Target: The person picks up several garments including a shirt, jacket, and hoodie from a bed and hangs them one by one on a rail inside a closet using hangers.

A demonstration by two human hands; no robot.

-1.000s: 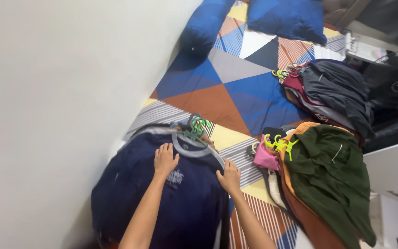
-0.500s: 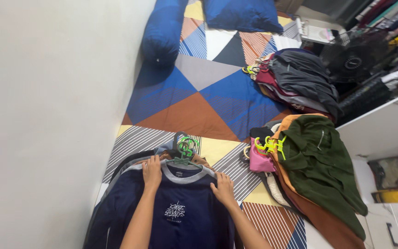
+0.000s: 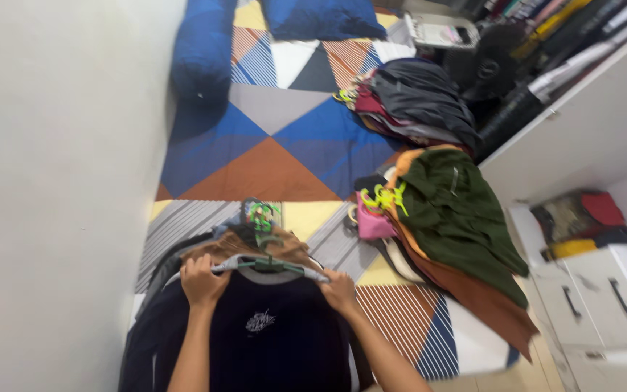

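Note:
A navy T-shirt with a grey collar and a small white chest print (image 3: 263,341) lies on top of a stack of hung clothes at the near end of the bed. My left hand (image 3: 201,281) grips its left shoulder by the collar. My right hand (image 3: 340,290) grips the right shoulder. A green hanger (image 3: 266,265) runs through the collar between my hands, and green hanger hooks (image 3: 263,215) stick up above a brown garment (image 3: 252,245) just beyond it.
The bed sheet (image 3: 270,160) has blue, brown and striped triangles. Two clothes piles lie on the right: one topped by a dark green jacket (image 3: 459,214), one by a grey garment (image 3: 419,94). Blue pillows (image 3: 201,54) lie at the head. White wall left, white drawers (image 3: 604,297) right.
My hands slid outward from the shirt's chest to its shoulders and closed on the fabric by the collar. The view swung left and pulled back.

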